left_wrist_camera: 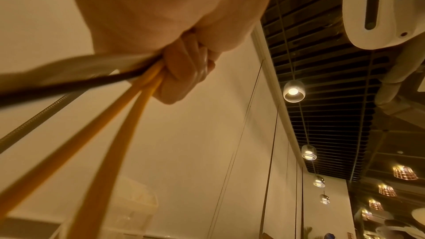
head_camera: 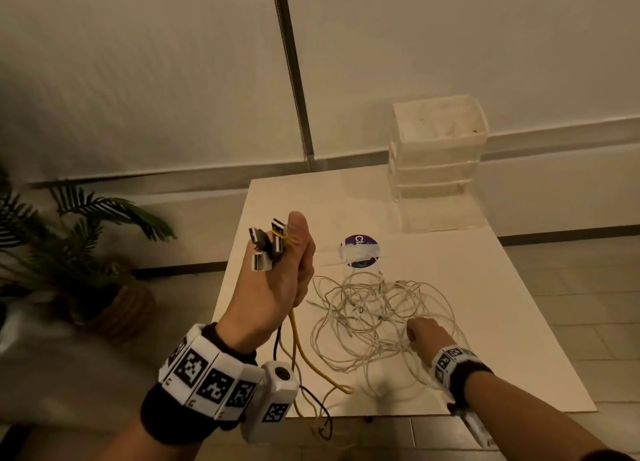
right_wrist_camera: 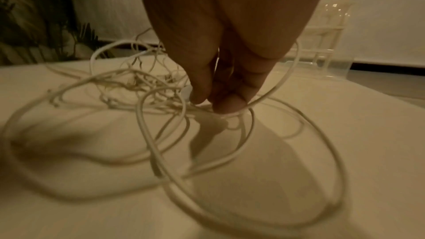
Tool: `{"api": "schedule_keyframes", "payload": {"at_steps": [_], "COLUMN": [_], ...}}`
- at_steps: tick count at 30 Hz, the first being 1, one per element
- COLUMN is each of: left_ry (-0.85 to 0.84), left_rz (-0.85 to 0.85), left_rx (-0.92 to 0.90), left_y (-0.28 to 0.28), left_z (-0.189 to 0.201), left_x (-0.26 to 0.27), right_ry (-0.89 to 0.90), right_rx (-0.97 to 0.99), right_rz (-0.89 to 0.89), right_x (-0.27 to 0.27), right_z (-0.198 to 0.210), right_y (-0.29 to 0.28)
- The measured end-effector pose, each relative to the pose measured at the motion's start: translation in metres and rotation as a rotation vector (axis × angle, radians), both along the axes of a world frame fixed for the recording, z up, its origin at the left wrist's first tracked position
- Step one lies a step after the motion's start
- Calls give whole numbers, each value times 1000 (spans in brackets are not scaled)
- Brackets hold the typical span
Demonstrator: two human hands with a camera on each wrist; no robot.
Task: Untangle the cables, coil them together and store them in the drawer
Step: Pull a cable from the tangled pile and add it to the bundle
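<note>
My left hand point(head_camera: 294, 270) is raised over the left of the white board point(head_camera: 485, 304). It grips a bundle of cables, with the USB plugs point(head_camera: 266, 249) sticking up above the fist. Yellow cables point(head_camera: 298, 343) and a dark cable point(head_camera: 320, 412) hang from it; in the left wrist view the curled fingers point(left_wrist_camera: 184, 75) close round the yellow cables point(left_wrist_camera: 138, 108) and the dark cable point(left_wrist_camera: 69, 86). My right hand point(head_camera: 414, 332) is low on the tangle of white cables point(head_camera: 367, 315), its fingertips point(right_wrist_camera: 197, 95) pinching one white loop point(right_wrist_camera: 230, 114). The clear drawer unit point(head_camera: 438, 159) stands at the back right.
A round purple sticker point(head_camera: 360, 251) under tape lies mid-board. A potted palm point(head_camera: 69, 252) stands on the floor to the left. Behind the board is a pale wall with a dark vertical strip point(head_camera: 294, 72). Tiled floor surrounds the board.
</note>
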State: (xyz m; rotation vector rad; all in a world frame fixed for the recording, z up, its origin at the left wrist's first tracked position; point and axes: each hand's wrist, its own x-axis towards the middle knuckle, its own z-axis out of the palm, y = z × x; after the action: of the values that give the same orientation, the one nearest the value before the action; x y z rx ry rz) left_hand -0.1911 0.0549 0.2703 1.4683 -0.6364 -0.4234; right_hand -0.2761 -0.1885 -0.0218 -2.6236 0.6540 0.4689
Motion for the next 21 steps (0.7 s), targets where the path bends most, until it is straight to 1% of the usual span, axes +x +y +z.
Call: {"api": "schedule_keyframes", "payload": {"at_steps": [2, 4, 7, 9, 12, 16, 18, 21], "left_ry": [-13, -23, -47, -65, -57, -55, -60, -32], "left_rz": [1, 4, 25, 43, 55, 84, 85, 92], "left_rx": [22, 38, 55, 62, -5, -79, -73, -44], "left_y": [-2, -7, -17, -25, -37, -55, -62, -73], "left_z": [-2, -3, -2, -1, 4, 16, 24, 33], "left_x": [0, 1, 3, 5, 9, 17, 22, 30], "right_ry": [-124, -287, -514, -667, -855, -1083, -1161, -1204], "right_rx": [133, 273, 375, 466, 655, 758, 811, 919], "right_rz": [-134, -244, -320, -327, -292, -200, -149, -98], "right_x": [1, 3, 11, 20, 35, 52, 63, 79], "right_z": [12, 31, 71, 107, 171, 250, 280, 315], "right_y": [-6, -17, -33, -38, -34, -18, -10, 1]}}
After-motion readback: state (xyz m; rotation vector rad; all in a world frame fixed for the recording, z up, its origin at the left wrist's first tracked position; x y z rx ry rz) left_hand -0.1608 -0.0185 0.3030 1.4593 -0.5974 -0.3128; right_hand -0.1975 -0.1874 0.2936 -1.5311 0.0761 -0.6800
